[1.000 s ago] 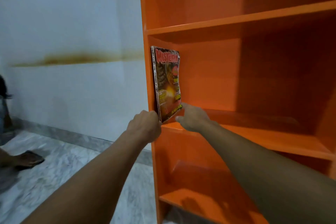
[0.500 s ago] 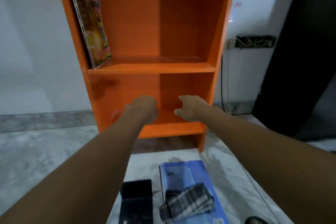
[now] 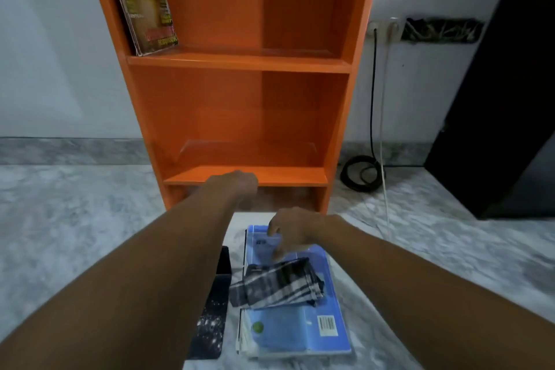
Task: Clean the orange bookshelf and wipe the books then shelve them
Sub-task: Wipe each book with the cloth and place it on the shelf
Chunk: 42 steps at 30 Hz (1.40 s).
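The orange bookshelf (image 3: 240, 63) stands against the wall. A magazine (image 3: 144, 0) leans on its left wall, upright on the upper shelf. On the floor in front lies a blue book (image 3: 294, 330) on a small stack, with a striped grey cloth (image 3: 276, 285) on top. A black book (image 3: 213, 309) lies left of it, partly hidden by my left arm. My left hand (image 3: 237, 185) hovers before the bottom shelf, fingers loosely curled, holding nothing. My right hand (image 3: 289, 228) reaches down over the blue book's far end, fingertips just above the cloth.
The floor (image 3: 75, 219) is grey marble. A black cable coil (image 3: 360, 173) and a white cord lie right of the shelf below wall sockets (image 3: 384, 28). A dark cabinet or door (image 3: 495, 99) stands at the right.
The view has dropped from the magazine on the shelf to the floor. Both hands left the magazine and came down; the right hand now reaches toward the blue book and cloth.
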{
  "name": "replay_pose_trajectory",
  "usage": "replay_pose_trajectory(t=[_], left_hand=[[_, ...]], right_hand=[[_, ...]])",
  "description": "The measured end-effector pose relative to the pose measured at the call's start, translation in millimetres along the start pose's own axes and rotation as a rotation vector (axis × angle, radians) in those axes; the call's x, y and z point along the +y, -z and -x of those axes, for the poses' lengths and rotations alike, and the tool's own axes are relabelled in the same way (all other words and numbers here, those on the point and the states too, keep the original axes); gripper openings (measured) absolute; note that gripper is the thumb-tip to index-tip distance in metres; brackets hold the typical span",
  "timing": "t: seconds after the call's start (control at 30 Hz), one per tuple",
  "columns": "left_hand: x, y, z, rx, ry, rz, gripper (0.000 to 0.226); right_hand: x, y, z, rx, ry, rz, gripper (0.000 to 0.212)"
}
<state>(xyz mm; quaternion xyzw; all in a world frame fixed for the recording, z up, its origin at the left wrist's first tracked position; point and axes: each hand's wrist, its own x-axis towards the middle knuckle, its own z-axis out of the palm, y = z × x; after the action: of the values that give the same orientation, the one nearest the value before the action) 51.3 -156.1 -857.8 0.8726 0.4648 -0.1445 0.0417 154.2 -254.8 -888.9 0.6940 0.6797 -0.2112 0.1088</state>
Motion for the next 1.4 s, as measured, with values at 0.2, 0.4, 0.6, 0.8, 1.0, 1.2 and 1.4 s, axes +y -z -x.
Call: replay_pose_trajectory(t=[0.2, 0.4, 0.6, 0.8, 1.0, 1.2, 1.4], left_hand=[[7.1, -77.3, 3.7, -0.097, 0.041, 0.141, 0.016], [-2.7, -111.3, 0.0, -0.021, 0.199, 0.392, 0.033], [8.7, -133.6, -20.6, -0.059, 0.188, 0.556, 0.023], [11.4, -146.6, -33.9, -0.042, 0.219, 0.482, 0.038], [7.0, -147.5, -33.7, -0.034, 0.245, 0.522, 0.038], [-0.7, -142.2, -25.9, -0.189, 0.258, 0.936, 0.037], [-7.5, -107.0, -8.9, -0.227, 0.203, 1.532, 0.064]], right_hand=[[6.8, -80.3, -13.6, -0.072, 0.028, 0.069, 0.065], [41.7, -72.7, -32.0, 0.001, -0.118, -0.023, 0.067], [63.7, -89.8, -39.3, -0.021, -0.257, -0.284, 0.062], [66.1, -94.8, -49.4, 0.13, -0.472, -0.5, 0.078], [53.1, -83.9, -42.4, 0.248, -0.535, -0.653, 0.052], [58.5, -74.3, -3.7, 0.453, -0.453, -1.103, 0.033], [72.5, -42.4, 27.8, 0.504, -0.239, -1.459, 0.029]])
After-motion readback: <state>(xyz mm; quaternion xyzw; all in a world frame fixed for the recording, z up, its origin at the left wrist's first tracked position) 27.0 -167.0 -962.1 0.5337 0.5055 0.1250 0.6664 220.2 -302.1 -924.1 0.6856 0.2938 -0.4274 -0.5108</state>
